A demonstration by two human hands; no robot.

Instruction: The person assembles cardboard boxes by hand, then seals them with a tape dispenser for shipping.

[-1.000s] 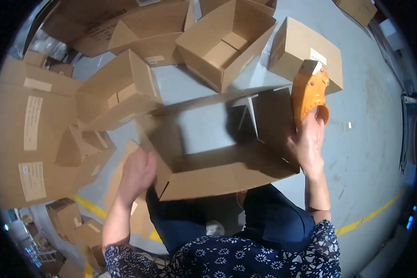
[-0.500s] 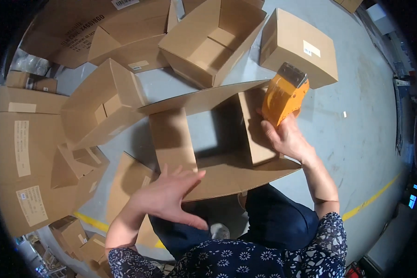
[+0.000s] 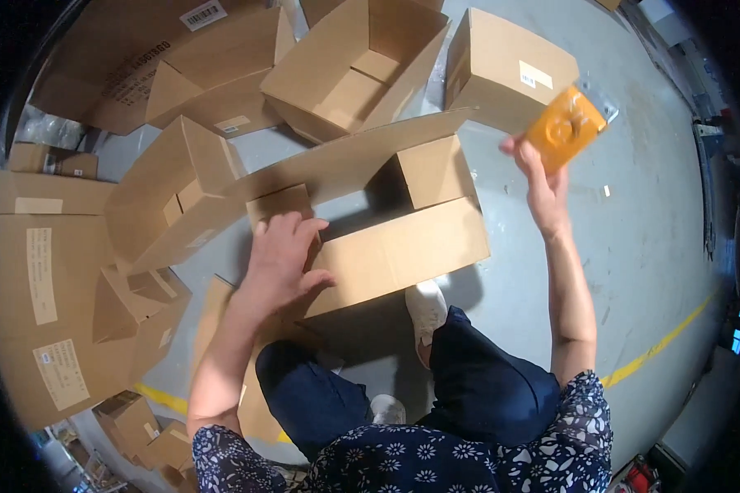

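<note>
In front of me a brown cardboard box (image 3: 399, 255) has its near long flap folded inward across the end flaps. Its far long flap (image 3: 362, 156) stands up and leans away. A gap between the flaps shows the dark inside. My left hand (image 3: 284, 255) lies at the box's left end, over the left end flap (image 3: 279, 202), with thumb and fingers apart. Off the box's right end, my right hand (image 3: 543, 177) is wrapped round an orange tape dispenser (image 3: 564, 130), raised above the floor and slightly blurred. The lower part of the dispenser is hidden by my fingers.
Open cardboard boxes stand beyond at the far left (image 3: 173, 189) and far middle (image 3: 362, 74). A closed box (image 3: 510, 66) with a label sits far right. Large cartons (image 3: 74, 279) line the left. My white shoe (image 3: 426, 316) is close to the box's near side.
The box's near long flap has swung inward over the end flaps. My left hand has moved up onto the box's left end. My right hand has carried the tape dispenser rightward, away from the box.
</note>
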